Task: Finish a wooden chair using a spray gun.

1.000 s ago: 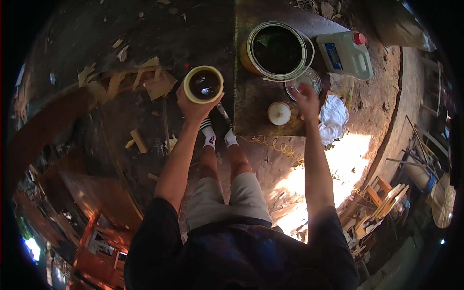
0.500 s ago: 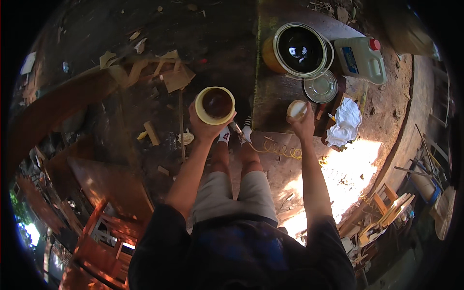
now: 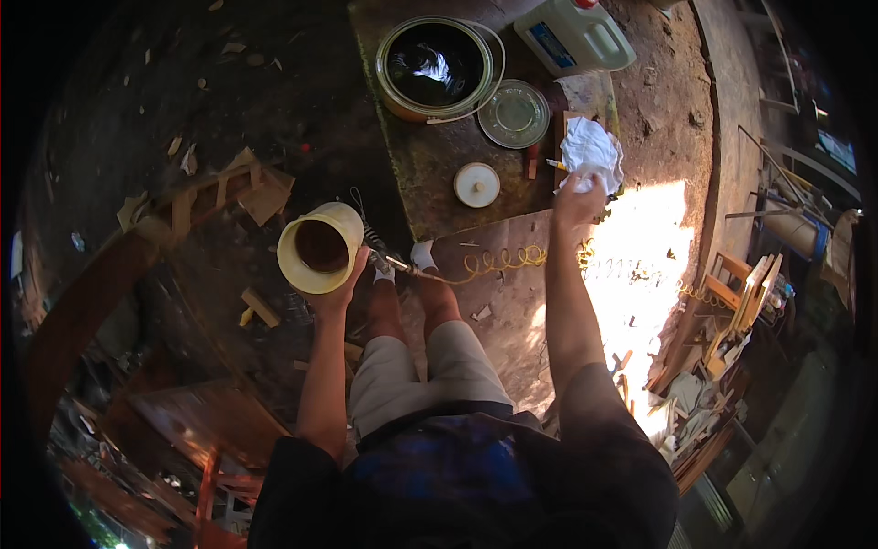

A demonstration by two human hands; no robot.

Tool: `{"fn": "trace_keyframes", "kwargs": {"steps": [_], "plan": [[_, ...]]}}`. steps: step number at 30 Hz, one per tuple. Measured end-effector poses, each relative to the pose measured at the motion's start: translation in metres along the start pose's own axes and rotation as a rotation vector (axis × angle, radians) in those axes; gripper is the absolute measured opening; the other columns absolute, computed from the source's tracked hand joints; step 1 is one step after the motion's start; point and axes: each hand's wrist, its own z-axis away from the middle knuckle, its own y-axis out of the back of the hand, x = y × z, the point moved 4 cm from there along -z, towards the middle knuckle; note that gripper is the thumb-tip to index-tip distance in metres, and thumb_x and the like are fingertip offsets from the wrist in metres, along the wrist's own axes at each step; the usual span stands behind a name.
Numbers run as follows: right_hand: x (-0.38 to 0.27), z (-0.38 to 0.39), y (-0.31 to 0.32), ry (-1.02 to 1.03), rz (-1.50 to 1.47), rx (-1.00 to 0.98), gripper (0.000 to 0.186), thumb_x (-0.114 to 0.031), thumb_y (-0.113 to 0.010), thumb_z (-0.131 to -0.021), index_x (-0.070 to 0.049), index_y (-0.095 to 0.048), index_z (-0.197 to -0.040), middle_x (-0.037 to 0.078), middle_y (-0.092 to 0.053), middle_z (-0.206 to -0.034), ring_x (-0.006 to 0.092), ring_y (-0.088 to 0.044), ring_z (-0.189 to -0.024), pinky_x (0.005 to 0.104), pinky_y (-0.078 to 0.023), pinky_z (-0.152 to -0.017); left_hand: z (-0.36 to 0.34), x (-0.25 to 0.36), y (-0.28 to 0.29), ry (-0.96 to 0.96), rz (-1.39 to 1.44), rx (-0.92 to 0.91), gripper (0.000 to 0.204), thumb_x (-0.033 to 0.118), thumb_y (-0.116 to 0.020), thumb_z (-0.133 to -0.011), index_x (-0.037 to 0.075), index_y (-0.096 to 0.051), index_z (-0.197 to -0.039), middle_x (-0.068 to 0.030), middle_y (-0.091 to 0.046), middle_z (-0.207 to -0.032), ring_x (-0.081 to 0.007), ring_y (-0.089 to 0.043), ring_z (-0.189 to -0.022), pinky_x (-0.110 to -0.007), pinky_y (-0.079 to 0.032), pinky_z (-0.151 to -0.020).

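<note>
My left hand (image 3: 338, 295) is wrapped round a cream-coloured spray gun cup (image 3: 346, 220), which is uncapped, tilted and holds dark brown liquid. Beside the cup the gun's metal parts (image 3: 391, 263) join a yellow coiled air hose (image 3: 498, 263). At the right end of the low table, my right hand (image 3: 580, 203) has its fingers closed on a crumpled white cloth (image 3: 590, 149). The round cream lid (image 3: 476, 186) with a small knob lies on the table, left of that hand.
On the low table (image 3: 421, 197) stand a big bucket (image 3: 382, 82) of dark liquid with a wire handle, a clear round lid (image 3: 514, 113) and a white jug (image 3: 585, 44) with a red cap. Wood scraps (image 3: 261, 306) litter the floor, and offcuts (image 3: 745, 293) pile at right.
My right hand has set the cream lid on the table and moved to the white cloth, taking hold of it. The cup in my left hand is now more tilted. The view has shifted.
</note>
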Motion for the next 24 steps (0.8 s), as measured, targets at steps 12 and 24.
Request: {"fn": "trace_keyframes", "kwargs": {"steps": [12, 24], "plan": [[0.022, -0.029, 0.049, -0.713, -0.993, -0.246, 0.028, -0.009, -0.07, -0.093, 0.005, -0.066, -0.117, 0.009, -0.07, -0.102, 0.0172, -0.068, -0.09, 0.0305, -0.055, -0.081, 0.002, 0.047, -0.018, -0.085, -0.139, -0.085, 0.096, 0.025, -0.1, -0.063, 0.003, -0.049, -0.142, -0.0116, -0.06, -0.134, -0.0232, -0.06, -0.122, -0.038, -0.05, -0.104], [-0.3, 0.095, 0.155, 0.255, -1.204, -0.919, 0.02, -0.006, -0.062, -0.095, 0.001, -0.07, -0.112, 0.014, -0.063, -0.09, 0.0261, -0.063, -0.077, 0.0347, -0.051, -0.07, 0.0, 0.061, -0.038, 0.077, 0.291, -0.402, 0.1, 0.019, -0.089, -0.079, 0.008, -0.027, -0.157, -0.0092, -0.041, -0.155, -0.0246, -0.043, -0.141, -0.04, -0.035, -0.119]]}}
